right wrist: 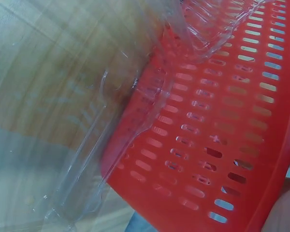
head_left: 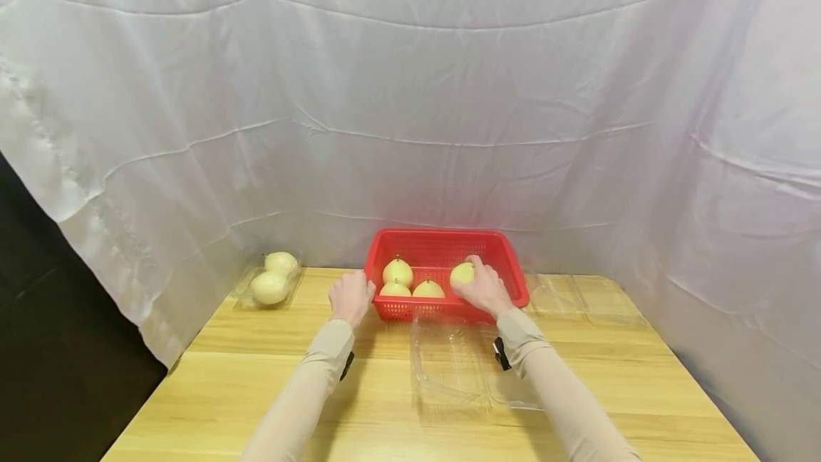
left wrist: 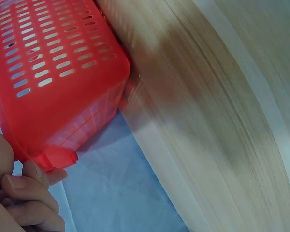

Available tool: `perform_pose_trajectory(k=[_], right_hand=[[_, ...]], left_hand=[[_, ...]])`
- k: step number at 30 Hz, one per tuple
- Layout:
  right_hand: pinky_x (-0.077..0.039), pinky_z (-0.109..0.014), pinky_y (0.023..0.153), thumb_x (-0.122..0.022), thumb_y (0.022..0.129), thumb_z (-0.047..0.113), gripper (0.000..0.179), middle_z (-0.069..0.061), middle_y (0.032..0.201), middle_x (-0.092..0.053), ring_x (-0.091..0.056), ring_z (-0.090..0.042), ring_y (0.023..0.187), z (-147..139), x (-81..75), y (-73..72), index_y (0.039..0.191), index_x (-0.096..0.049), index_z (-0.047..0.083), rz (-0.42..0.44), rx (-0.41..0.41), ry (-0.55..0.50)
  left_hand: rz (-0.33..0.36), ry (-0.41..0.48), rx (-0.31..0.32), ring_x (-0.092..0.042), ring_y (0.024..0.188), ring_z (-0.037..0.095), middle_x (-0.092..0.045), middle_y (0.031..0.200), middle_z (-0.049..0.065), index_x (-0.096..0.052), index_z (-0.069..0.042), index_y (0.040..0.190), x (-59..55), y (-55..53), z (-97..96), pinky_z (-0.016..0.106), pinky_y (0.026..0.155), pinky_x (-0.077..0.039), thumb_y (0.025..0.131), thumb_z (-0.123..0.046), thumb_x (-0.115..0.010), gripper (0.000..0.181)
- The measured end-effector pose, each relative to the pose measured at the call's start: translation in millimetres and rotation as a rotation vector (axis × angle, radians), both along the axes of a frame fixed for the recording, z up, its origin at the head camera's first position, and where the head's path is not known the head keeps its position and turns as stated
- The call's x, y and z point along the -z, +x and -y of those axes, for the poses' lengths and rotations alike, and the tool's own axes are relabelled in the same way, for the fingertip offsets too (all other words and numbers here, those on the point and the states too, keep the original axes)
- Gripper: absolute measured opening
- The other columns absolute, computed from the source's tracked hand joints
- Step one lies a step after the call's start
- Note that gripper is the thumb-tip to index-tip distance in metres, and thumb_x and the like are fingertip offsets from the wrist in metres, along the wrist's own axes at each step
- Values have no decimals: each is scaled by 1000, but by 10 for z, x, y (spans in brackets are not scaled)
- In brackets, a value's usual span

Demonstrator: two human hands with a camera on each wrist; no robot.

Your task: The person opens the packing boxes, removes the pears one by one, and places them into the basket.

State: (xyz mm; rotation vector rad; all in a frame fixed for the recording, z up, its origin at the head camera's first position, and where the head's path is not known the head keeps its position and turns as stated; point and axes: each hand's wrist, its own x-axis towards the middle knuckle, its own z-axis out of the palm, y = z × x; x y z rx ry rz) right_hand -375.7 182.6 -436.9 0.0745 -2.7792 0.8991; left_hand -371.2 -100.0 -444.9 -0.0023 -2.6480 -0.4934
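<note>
A red perforated plastic basket stands at the back of the wooden table, with several yellow pears inside, among them a pear near its left end. My left hand grips the basket's left rim; in the left wrist view its curled fingers pinch the rim's corner. Reaching over the front rim, my right hand holds a pear in the basket's right half. In the right wrist view the basket wall hides that pear and most of the hand.
An open clear plastic clamshell lies in front of the basket, under my right forearm. Another clear clamshell lies at the back right. Two pears sit in a clear container at the back left. White curtains hang behind the table.
</note>
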Motion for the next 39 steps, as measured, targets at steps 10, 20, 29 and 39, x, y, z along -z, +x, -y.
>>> perform_pose_trajectory(k=[10,20,29,39], right_hand=[[-47,-45,70,-66,76,51,66,-10,107,-65,-60,-27,86,33,15,-12,133,-49,21,87,19,140],[-48,-41,74,-74,75,39,54,-7,93,-63,-58,-25,86,28,-38,-113,121,-60,14,132,-109,136],[-48,-47,93,-75,79,38,61,-10,106,-66,-59,-28,99,24,-60,-178,129,-59,8,207,-152,146],[-42,-50,104,-69,84,36,62,-19,131,-60,-55,-35,121,17,-44,-211,134,-55,3,280,-192,192]], left_hand=[[5,6,0,-58,56,30,-57,60,7,-56,-13,61,-24,17,-7,40,46,-44,89,-21,-65,30],[12,7,13,-58,57,30,-58,61,7,-57,-12,63,-43,23,-6,40,47,-44,89,-21,-63,29],[9,-2,11,-59,57,30,-58,61,8,-56,-13,62,-28,4,2,40,46,-44,88,-21,-62,29],[1,-4,-5,-59,57,31,-59,61,9,-56,-12,61,-7,-2,-13,42,46,-44,88,-20,-63,29]])
